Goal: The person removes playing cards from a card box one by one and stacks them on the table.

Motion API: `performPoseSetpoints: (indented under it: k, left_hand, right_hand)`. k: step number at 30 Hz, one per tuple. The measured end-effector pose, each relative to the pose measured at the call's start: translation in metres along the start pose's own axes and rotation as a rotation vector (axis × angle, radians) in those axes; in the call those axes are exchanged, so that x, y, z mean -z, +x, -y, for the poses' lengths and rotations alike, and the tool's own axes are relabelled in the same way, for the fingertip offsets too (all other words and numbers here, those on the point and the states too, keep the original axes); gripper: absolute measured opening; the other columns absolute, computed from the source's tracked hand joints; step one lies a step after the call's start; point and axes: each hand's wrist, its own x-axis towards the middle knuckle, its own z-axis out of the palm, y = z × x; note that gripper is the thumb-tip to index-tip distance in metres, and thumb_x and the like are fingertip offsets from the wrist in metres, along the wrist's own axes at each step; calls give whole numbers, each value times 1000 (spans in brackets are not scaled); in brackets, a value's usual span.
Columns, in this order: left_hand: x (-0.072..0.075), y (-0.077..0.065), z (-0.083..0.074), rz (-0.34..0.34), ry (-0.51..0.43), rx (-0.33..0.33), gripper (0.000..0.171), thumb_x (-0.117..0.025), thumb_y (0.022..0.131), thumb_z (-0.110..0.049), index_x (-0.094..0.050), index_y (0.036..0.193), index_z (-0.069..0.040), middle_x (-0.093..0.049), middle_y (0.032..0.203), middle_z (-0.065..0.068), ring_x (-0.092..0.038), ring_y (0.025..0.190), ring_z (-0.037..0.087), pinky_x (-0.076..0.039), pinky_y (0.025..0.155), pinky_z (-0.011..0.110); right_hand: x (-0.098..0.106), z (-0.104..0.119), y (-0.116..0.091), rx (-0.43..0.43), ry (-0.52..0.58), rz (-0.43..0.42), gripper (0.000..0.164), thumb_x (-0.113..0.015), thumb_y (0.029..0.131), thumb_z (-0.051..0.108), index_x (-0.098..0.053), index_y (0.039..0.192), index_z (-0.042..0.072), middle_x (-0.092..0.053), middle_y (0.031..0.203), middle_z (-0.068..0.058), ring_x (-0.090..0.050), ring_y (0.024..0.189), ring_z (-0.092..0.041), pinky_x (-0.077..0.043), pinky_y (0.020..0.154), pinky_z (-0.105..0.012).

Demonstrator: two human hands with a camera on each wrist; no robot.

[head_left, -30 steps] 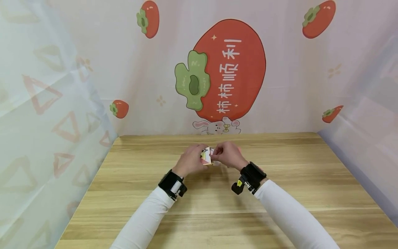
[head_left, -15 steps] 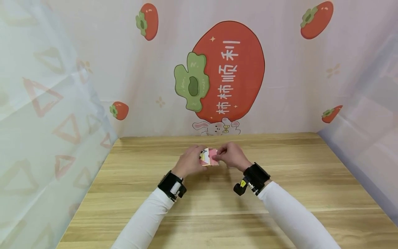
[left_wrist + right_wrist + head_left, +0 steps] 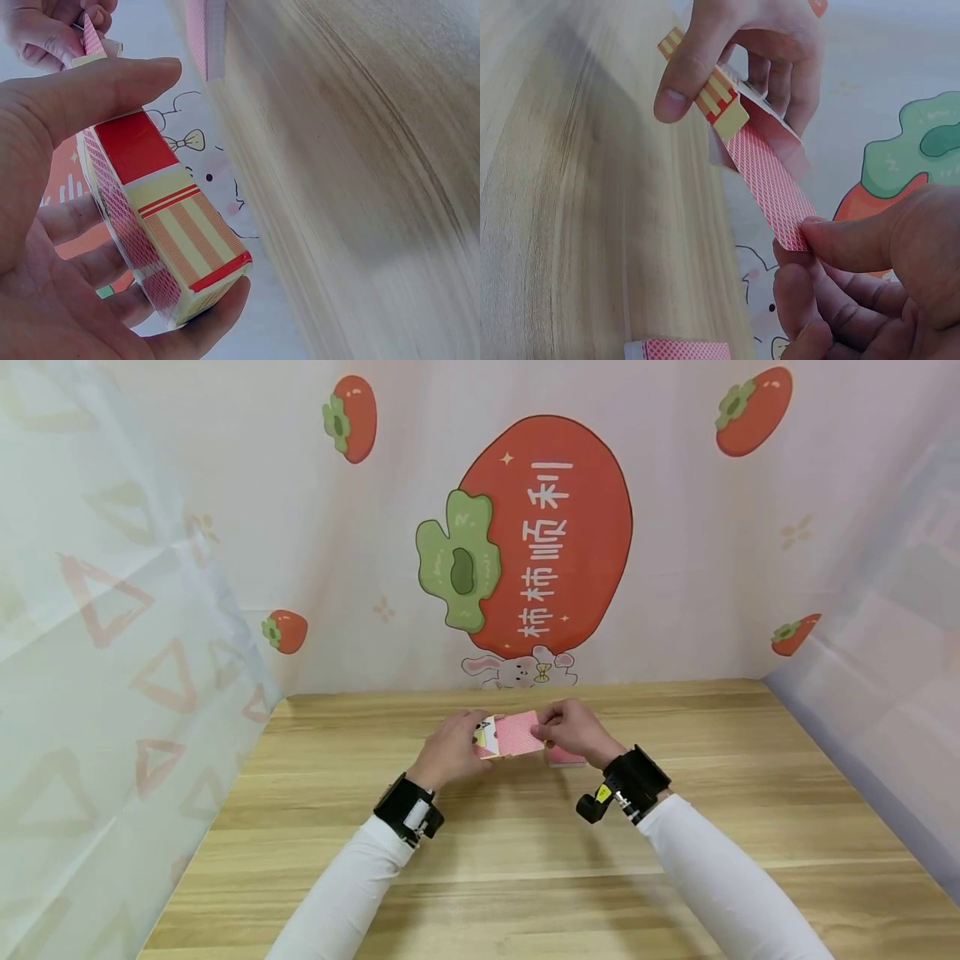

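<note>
My left hand [image 3: 448,750] grips a playing-card box [image 3: 184,225] by its edges, thumb on the striped narrow side and fingers round the bottom and back. In the head view its ace-printed face shows. A playing card [image 3: 769,187] with a pink-red patterned back sticks well out of the box's open end. My right hand [image 3: 577,731] pinches the outer end of that card between thumb and fingers. Whether more cards lie behind it, I cannot tell. Both hands are raised above the table. Just below the right hand, a stack of red-backed cards [image 3: 566,760] rests on the wood.
The wooden table [image 3: 517,877] extends in front of and around both hands. At its back edge hangs a pale cloth [image 3: 675,568] printed with persimmons and a rabbit. More cloth [image 3: 97,693] hangs along the left side, and also along the right.
My right hand has moved to the right, drawing the card farther out of the box. The left hand has stayed nearly in place. The card stack on the table has come into sight.
</note>
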Motion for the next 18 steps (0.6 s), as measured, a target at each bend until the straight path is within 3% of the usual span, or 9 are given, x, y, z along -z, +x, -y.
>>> performPoseSetpoints:
  k: [3, 6, 8, 12, 15, 18]
  left_hand:
    - [1, -1, 1, 0, -3, 7, 75, -92, 72, -16, -58, 138, -6, -62, 127, 13, -60, 110, 29, -53, 86, 48]
    - [0, -1, 3, -3, -3, 4, 75, -92, 71, -15, -59, 137, -6, -63, 125, 13, -60, 108, 28, -53, 85, 47]
    - [0, -1, 4, -2, -6, 3, 74, -92, 71, -15, -59, 136, -6, -63, 124, 12, -60, 107, 28, -53, 84, 47]
    - [-2, 0, 5, -5, -12, -9, 72, -93, 71, -15, -61, 135, -7, -63, 122, 11, -59, 104, 26, -51, 84, 45]
    - [-2, 0, 5, -2, -10, -27, 71, -93, 70, -15, -61, 133, -7, -63, 119, 10, -58, 102, 25, -51, 82, 44]
    - [-2, 0, 4, 20, -8, -31, 72, -93, 70, -15, -61, 134, -6, -63, 119, 11, -58, 102, 25, -50, 83, 43]
  right_hand:
    - [2, -1, 0, 4, 18, 4, 19, -68, 97, 8, -63, 109, -7, -71, 88, -13, -65, 89, -40, -53, 75, -39]
    - [2, -1, -3, 64, -58, -22, 33, -71, 95, 11, -60, 120, -7, -70, 101, -16, -65, 95, -36, -53, 84, -45]
    - [0, 0, -3, 149, -168, -51, 39, -76, 91, 14, -61, 123, -4, -69, 111, -17, -63, 102, -35, -51, 89, -47]
    - [-6, 6, -3, 372, -491, -86, 43, -87, 80, 22, -70, 116, 6, -65, 123, -14, -55, 117, -34, -46, 96, -51]
    - [-10, 10, -1, 516, -656, -33, 43, -92, 74, 24, -73, 111, 12, -65, 127, -10, -52, 123, -33, -44, 100, -53]
    - [-13, 12, 0, 600, -730, 39, 41, -93, 73, 21, -75, 109, 12, -66, 127, -9, -53, 122, -30, -45, 100, -51]
